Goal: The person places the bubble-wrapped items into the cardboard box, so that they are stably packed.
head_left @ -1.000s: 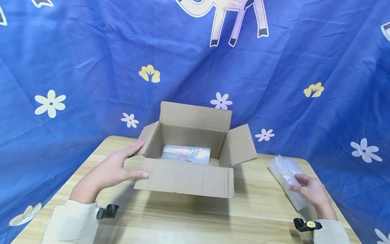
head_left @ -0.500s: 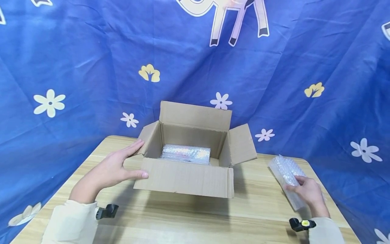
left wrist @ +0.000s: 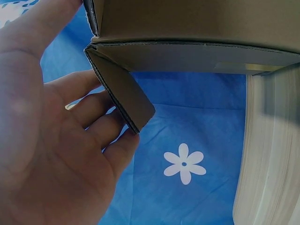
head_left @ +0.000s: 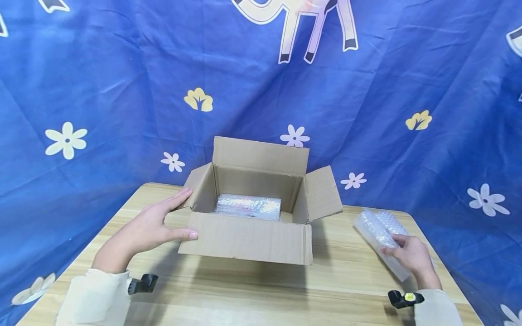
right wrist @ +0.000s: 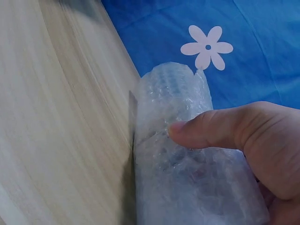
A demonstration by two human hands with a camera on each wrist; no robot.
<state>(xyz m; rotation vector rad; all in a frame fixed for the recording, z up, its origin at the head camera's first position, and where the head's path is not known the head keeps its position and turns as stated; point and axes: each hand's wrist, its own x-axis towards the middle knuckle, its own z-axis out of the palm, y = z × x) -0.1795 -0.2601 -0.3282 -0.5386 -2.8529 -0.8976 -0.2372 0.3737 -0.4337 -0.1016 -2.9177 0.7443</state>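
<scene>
Wrap [head_left: 372, 230] shifted slightly toward box [head_left: 253, 183]; pinched at right of desk [head_left: 342, 253] by right hand [head_left: 413, 257], thumb on top, presumably for secure hold. Flaps [head_left: 244, 237] touched by spread left hand [head_left: 148, 226], likely for steadying.

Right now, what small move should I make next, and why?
Probably lift the bubble wrap bundle toward the cardboard box: your right hand grips the bundle, the box stands open with your left hand touching its flaps, and similar bubble wrap lies inside.

Right fingers [head_left: 403, 239] partly behind bubble wrap [right wrist: 187, 178]
</scene>
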